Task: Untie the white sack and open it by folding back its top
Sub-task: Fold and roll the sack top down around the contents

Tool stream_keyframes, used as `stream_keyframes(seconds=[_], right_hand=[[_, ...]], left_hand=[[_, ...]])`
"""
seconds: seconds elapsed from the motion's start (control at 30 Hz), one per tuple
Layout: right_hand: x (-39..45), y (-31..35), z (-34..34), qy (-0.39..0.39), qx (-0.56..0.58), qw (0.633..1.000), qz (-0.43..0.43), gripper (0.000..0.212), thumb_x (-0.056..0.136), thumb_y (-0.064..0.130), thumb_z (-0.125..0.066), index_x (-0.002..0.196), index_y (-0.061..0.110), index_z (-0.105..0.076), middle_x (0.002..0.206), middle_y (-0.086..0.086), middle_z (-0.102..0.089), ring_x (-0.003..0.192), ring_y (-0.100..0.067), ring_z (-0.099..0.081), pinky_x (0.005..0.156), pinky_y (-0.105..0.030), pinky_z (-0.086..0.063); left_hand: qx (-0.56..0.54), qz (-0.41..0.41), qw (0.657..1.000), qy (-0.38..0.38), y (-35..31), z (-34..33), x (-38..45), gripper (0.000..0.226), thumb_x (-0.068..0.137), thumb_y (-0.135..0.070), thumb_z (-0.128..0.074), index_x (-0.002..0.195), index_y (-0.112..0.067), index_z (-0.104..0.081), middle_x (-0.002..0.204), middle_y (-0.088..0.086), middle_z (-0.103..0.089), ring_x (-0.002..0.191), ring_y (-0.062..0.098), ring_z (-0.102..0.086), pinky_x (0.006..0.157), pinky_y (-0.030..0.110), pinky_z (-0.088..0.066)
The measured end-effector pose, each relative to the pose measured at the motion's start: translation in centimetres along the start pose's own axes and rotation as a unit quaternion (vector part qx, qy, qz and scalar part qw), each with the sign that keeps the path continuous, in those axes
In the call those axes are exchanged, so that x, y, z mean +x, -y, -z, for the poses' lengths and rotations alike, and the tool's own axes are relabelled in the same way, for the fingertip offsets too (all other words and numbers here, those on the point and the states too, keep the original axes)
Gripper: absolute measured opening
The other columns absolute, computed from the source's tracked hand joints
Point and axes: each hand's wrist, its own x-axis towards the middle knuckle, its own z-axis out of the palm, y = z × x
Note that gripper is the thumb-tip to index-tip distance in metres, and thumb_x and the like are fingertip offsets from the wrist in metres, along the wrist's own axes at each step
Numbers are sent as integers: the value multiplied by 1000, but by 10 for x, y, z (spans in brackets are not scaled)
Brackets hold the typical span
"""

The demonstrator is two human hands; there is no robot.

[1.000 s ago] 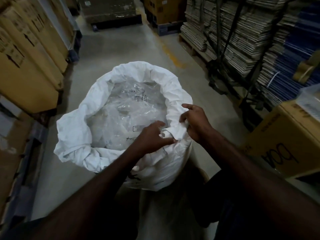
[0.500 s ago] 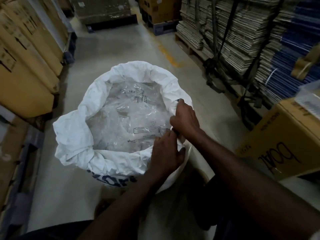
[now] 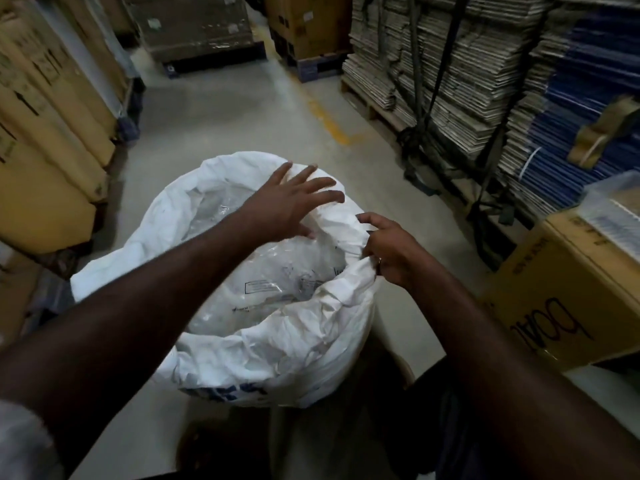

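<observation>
The white sack [image 3: 287, 355] stands on the floor in front of me, its mouth wide and its top rolled outward into a thick rim. Clear plastic bags [image 3: 277, 282] with printed labels fill the inside. My left hand [image 3: 287, 206] reaches across the mouth toward the far rim, fingers spread, holding nothing. My right hand [image 3: 388, 251] pinches the folded rim on the sack's right side. Blue print shows on the sack's near wall.
Tall brown cartons [image 3: 45, 133] line the left. Pallets of flattened cardboard [image 3: 450, 64] with black straps stand on the right. A brown box [image 3: 568, 289] sits close at my right. The grey floor [image 3: 242, 116] runs ahead to more pallets.
My left hand let go of the near rim and swung across the sack to its far side, fingers now spread. My right hand stayed gripping the right rim.
</observation>
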Motion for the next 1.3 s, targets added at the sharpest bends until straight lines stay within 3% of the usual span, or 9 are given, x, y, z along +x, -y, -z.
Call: stream_keyframes(seconds=[0.13, 0.3, 0.43, 0.57, 0.7, 0.9, 1.07, 1.17, 1.3], right_hand=[[4, 2, 5, 17, 5, 1000, 4, 58, 75, -15, -33, 95, 20, -74, 87, -14, -65, 78, -28, -54, 74, -44, -39], [8, 3, 7, -47, -99, 988, 104, 42, 73, -1, -59, 108, 23, -66, 98, -7, -71, 73, -21, -63, 62, -35, -50], [-1, 10, -11, -120, -367, 843, 375, 78, 74, 25, -69, 147, 31, -43, 144, -3, -47, 127, -26, -51, 101, -43, -49], [12, 8, -32, -99, -487, 768, 404, 53, 81, 13, -65, 133, 23, -60, 159, -1, -37, 134, -30, -45, 99, -45, -53], [33, 9, -20, -66, -495, 782, 373, 40, 75, -1, -56, 109, 13, -71, 162, 16, -36, 108, -25, -63, 79, -41, -58], [56, 5, 12, -87, -422, 877, 212, 50, 85, 9, -65, 135, 13, -64, 146, -10, -59, 133, -29, -57, 110, -32, -44], [65, 12, 14, -72, -439, 885, 137, 47, 86, 9, -61, 132, 14, -69, 143, -11, -64, 132, -28, -59, 103, -27, -43], [60, 17, -1, -81, -557, 811, 157, 45, 84, 19, -66, 129, 16, -68, 138, -9, -64, 125, -30, -61, 110, -38, -46], [49, 32, -46, -116, -678, 667, 286, 60, 89, 19, -64, 147, 6, -54, 164, -19, -35, 148, -39, -36, 128, -50, -18]], left_hand=[[-58, -26, 997, 45, 14, -4, 40, 59, 103, -58, -57, 157, -37, -45, 155, -8, -55, 152, 18, -47, 129, 63, -11], [-171, 48, 983, 45, 25, -10, 66, 40, 108, -58, -50, 124, -23, -58, 101, -3, -70, 102, 33, -72, 101, 47, -45], [-249, 99, 964, 8, 18, -20, 78, 33, 112, -50, -45, 126, -21, -48, 95, 0, -64, 86, 27, -62, 85, 42, -44], [-324, 137, 936, -10, 11, -30, 85, 30, 110, -46, -51, 127, -22, -48, 91, 2, -66, 89, 33, -67, 75, 37, -43], [-323, 164, 931, -37, 22, -32, 82, 54, 102, -65, -57, 141, -29, -45, 96, 8, -70, 90, 29, -65, 80, 41, -51], [-93, 42, 985, -138, 59, -41, 51, 50, 101, -39, -66, 148, -29, -53, 151, 2, -57, 142, 28, -53, 123, 55, -32], [50, 58, 997, -14, 81, -61, 17, 97, 88, -58, -77, 166, -51, -22, 178, -2, -25, 158, 45, -31, 127, 68, -21], [64, 116, 991, -2, 78, -72, 19, 95, 96, -46, -74, 167, -54, -12, 173, 2, -36, 150, 48, -41, 126, 71, -20], [-1, 161, 986, -46, 80, -78, 38, 53, 113, -39, -45, 162, -52, -32, 137, 4, -69, 121, 33, -64, 115, 57, -34]])
